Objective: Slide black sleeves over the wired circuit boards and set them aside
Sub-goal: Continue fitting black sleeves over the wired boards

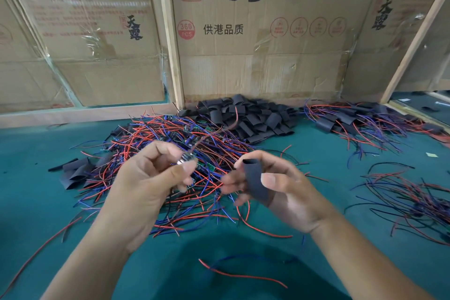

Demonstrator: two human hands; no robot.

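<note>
Nearest the bottom edge of the frame, a loose red wire [241,275] and a dark blue wire [246,257] lie on the green table mat [48,178], between the person's two forearms. Just above, at centre frame, both hands are raised over the mat. The left hand [146,178] has its fingers curled, thumb and fingertips pinching a small wired circuit board [188,162]; the board is blurred, and its wires [219,130] trail up and away toward the upper right. The right hand [280,185] pinches a black sleeve [254,180] between thumb and forefinger, the tube's open end pointing up and toward the left hand. Sleeve and board are near each other but apart.

Behind the hands, at middle frame, sprawls a tangled heap of boards with red and blue wires [185,134]. To its left, a few flattened black sleeves [75,173] lie on the mat. At the right edge sits a looser spread of wires [399,200].

Farther back, centre, a mound of empty black sleeves [248,117] rests against the cardboard. At upper right of the mat, a pile of sleeved boards [365,119] lies well apart from the heap. Taped cardboard panels [243,56] printed with Chinese characters, framed by wooden strips [170,44], close off the far side.
</note>
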